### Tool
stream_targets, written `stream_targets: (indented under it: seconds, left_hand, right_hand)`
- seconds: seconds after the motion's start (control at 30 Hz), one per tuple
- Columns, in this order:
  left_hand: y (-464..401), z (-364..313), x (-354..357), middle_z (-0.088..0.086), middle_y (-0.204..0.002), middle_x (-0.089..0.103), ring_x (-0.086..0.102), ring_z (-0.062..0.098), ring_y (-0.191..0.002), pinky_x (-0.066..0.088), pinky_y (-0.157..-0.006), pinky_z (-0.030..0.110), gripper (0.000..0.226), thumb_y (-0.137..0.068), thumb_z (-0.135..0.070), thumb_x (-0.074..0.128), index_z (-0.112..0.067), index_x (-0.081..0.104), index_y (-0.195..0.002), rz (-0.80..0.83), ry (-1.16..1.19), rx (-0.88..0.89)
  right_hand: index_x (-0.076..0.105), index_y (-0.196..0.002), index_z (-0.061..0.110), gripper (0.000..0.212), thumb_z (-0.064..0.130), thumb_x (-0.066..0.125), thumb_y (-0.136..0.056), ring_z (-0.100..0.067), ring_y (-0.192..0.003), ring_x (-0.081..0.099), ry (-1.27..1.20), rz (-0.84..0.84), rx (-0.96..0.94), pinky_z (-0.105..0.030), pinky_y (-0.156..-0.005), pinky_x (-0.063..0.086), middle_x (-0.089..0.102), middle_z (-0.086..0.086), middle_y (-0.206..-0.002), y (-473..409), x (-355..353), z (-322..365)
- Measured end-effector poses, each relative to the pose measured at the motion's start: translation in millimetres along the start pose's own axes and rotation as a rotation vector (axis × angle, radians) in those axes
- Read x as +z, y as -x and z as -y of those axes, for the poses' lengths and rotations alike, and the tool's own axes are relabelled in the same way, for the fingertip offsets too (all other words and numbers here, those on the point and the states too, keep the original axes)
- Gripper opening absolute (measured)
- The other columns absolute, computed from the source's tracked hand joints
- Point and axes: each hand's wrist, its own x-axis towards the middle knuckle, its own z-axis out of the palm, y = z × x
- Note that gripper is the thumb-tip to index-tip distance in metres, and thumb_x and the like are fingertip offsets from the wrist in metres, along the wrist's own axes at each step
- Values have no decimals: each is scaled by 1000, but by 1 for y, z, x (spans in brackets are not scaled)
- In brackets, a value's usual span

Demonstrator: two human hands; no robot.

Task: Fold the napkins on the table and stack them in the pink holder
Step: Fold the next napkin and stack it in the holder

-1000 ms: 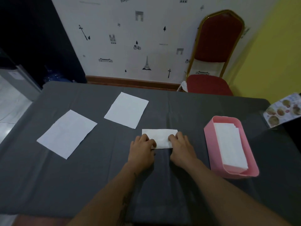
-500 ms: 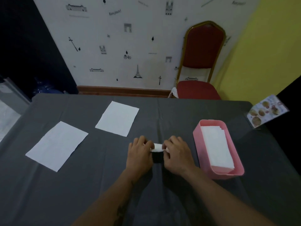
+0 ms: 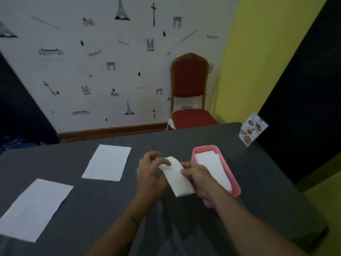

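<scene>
We pinch the thin, folded white paper napkin [image 3: 177, 179] with our left hand [image 3: 149, 174] and right hand [image 3: 198, 179], just beside the pink plastic holder [image 3: 236, 187], holding its edges gently because it looks light, floppy and easy to tear.

Small eatery dining room, menu card [image 3: 253, 128] on grey-clothed table [image 3: 184, 228], red banquet chair [image 3: 189, 89], Paris-themed wallpaper [image 3: 103, 58]

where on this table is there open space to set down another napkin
The dark grey tablecloth is bare right of the pink plastic holder, up to the menu card stand. The near strip around the forearms is bare too. It is crowded where both hands hold the folded white napkin beside the holder; two flat white napkins fill the left.
</scene>
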Motion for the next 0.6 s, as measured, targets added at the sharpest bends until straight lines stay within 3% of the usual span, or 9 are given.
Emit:
stream_targets:
  seconds: [0.1, 0.2, 0.27, 0.33, 0.43, 0.6]
  left_hand:
    - [-11, -15, 3, 0, -134, 36, 42, 16, -120, 42, -100, 30, 42, -82, -9, 70, -34, 56, -112, 26, 137, -204]
    - [-25, -33, 12, 9, -125, 48, 59, 23, -98, 54, -74, 29, 45, -91, 3, 50, -31, 54, -120, 74, 494, -489]
    - [-28, -46, 23, 9, -108, 62, 66, 23, -91, 54, -67, 27, 38, -95, 0, 47, -27, 52, -121, 136, 670, -571]
    - [-29, -56, 36, 7, -100, 68, 67, 18, -84, 51, -64, 23, 29, -97, -6, 48, -24, 53, -119, 168, 651, -501]
    - [-33, -63, 61, 0, -107, 64, 60, 10, -88, 46, -66, 18, 19, -97, -11, 49, -23, 60, -108, 246, 489, -429]
    - [-39, -62, 94, 6, -115, 62, 59, 17, -94, 51, -73, 23, 27, -92, -4, 47, -19, 68, -100, 313, 421, -508]
  right_hand:
    - [64, -114, 27, 26, 16, 65, -91, -32, -107, 64, -27, -122, -102, -56, -94, 54, 66, -5, -120, 5, -11, 9]
    - [65, -110, 22, 28, 4, 61, -88, -28, -98, 68, -51, -230, -221, -42, -75, 59, 71, -5, -111, 12, -29, 15]
    - [66, -102, 22, 28, -1, 60, -86, -25, -89, 69, -25, -310, -271, -33, -63, 54, 72, -6, -101, 19, -41, 18]
    - [65, -95, 23, 28, -2, 61, -83, -25, -86, 68, 30, -384, -286, -33, -64, 53, 72, -7, -96, 19, -55, 18]
    - [64, -98, 20, 28, 0, 64, -79, -26, -89, 67, 91, -439, -285, -33, -67, 52, 72, -7, -100, 18, -73, 18]
    - [64, -99, 15, 27, -5, 62, -80, -24, -86, 66, 48, -427, -293, -31, -66, 49, 71, -9, -101, 8, -99, 15]
